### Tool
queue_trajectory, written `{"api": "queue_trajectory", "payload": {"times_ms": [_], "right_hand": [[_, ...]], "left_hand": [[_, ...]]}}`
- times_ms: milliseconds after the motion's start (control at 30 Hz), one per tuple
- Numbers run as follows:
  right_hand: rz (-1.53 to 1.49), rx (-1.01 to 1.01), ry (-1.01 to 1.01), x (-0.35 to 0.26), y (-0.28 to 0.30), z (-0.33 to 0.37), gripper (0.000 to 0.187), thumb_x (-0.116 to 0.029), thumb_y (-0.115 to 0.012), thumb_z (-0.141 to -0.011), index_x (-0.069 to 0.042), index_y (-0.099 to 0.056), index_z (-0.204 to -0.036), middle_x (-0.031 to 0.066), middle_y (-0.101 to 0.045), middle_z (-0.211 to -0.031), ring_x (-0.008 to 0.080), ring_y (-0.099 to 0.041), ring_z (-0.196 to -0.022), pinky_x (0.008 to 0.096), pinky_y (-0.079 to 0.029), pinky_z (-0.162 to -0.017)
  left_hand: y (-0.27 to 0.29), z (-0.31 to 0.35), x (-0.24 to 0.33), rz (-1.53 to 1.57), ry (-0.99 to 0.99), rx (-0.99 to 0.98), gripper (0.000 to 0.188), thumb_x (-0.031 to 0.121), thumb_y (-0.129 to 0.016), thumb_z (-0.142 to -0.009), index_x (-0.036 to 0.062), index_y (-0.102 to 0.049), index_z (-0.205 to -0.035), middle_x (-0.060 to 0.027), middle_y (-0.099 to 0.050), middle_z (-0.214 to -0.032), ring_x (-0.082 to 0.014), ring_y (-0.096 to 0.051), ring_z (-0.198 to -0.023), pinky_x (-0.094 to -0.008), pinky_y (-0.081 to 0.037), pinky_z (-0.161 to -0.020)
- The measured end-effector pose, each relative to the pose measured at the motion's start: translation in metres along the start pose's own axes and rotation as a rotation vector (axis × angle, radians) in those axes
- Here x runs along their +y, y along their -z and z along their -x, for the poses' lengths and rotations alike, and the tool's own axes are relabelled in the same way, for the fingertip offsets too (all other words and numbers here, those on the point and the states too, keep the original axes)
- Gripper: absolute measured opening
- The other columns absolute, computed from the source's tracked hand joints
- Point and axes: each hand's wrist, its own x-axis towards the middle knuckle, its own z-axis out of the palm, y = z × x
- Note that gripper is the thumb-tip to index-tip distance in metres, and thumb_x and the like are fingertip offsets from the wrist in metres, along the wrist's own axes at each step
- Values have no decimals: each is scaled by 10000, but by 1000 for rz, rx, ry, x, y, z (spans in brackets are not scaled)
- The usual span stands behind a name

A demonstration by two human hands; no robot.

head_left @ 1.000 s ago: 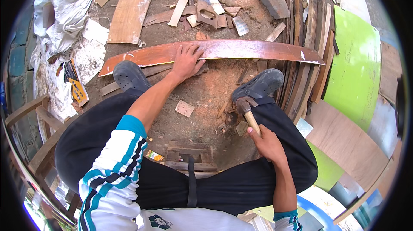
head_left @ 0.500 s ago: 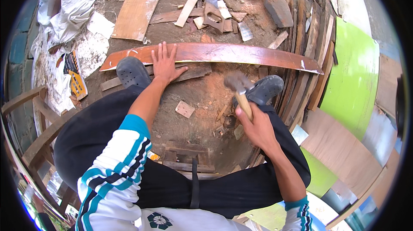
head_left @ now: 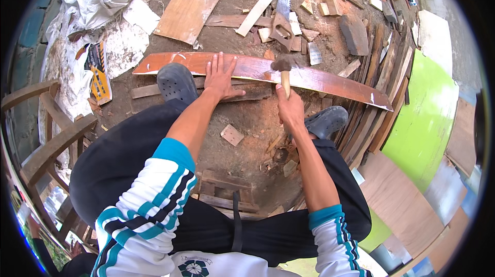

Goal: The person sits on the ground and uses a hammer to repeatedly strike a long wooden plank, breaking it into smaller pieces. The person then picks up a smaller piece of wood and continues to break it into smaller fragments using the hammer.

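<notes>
The long reddish-brown board (head_left: 255,69) was laid across the dirt ground (head_left: 260,117), running from roughly 10 o'clock round to 3 o'clock of the view, with pale scuffs near both ends. Its left half was pressed on by the left hand (head_left: 219,78), up at 11 o'clock, which was spread open and palm-down, fingers pointed at 12 and thumb stuck out toward 3, past the near edge. The hammer (head_left: 286,82) was gripped in the right hand (head_left: 290,108), just off centre at 2 o'clock, fist closed round the wooden handle. Its head was held over the board at 1 o'clock but came out kinda blurred, so whether the wood was being touched couldn't be told. A weathered strip of wood (head_left: 255,94) was set along the board's 6 o'clock side. The board was flanked by two dark clogs, one (head_left: 177,82) at 10 o'clock and the other (head_left: 327,121) at 3. Further out, a handsaw (head_left: 283,28) was left lying at 1 o'clock, a plywood sheet (head_left: 191,9) at 11, and a bright green panel (head_left: 425,117) was propped or laid (hard to say) at 3, beyond some stacked planks (head_left: 381,86).
</notes>
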Motion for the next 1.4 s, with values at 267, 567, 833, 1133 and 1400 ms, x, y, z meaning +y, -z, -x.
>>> {"api": "queue_trajectory", "payload": {"times_ms": [267, 567, 833, 1133, 1400], "right_hand": [[223, -34, 169, 32, 14, -21, 587, -503, -506, -990, 66, -647, -955, 283, -660, -763, 463, -672, -758, 523, -508, -739], [300, -114, 76, -15, 143, 76, 513, -474, -546, -1000, 22, -559, -868, 119, -554, -630, 228, -577, -511, 392, -443, -498], [606, -11, 35, 54, 203, 205, 482, -444, -572, -1007, 27, -548, -905, 194, -569, -668, 322, -598, -652, 438, -453, -641], [266, 48, 66, 91, 178, 182, 470, -461, -534, -1032, -32, -502, -844, 32, -502, -603, 132, -485, -494, 322, -400, -474], [307, -29, -24, 69, 169, 182, 453, -407, -582, -1002, 42, -568, -950, 280, -619, -722, 480, -637, -745, 500, -460, -667]], "left_hand": [[2, -2, 16, -36, -42, 19, 1281, 780, -710, -693, 239, -19, -1627, -229, 57, -1665, -412, 71, -1538, -546, -24, -1228], [-1, -20, 14, -92, -138, 226, 1181, 837, -626, -715, 126, -236, -1574, -237, -242, -1601, -407, -155, -1516, -540, -90, -1230], [28, -45, 23, -11, -315, 385, 884, 661, -792, -682, 35, -553, -1258, -172, -543, -1155, -330, -514, -1141, -448, -415, -978], [21, 0, 21, -64, -551, 701, 374, 312, -803, -745, 100, -580, -960, -53, -553, -955, -231, -587, -947, -378, -475, -775], [-7, -7, 11, -163, -648, 541, 228, 249, -738, -791, 109, -620, -927, -47, -607, -941, -218, -620, -968, -375, -537, -727]]}}
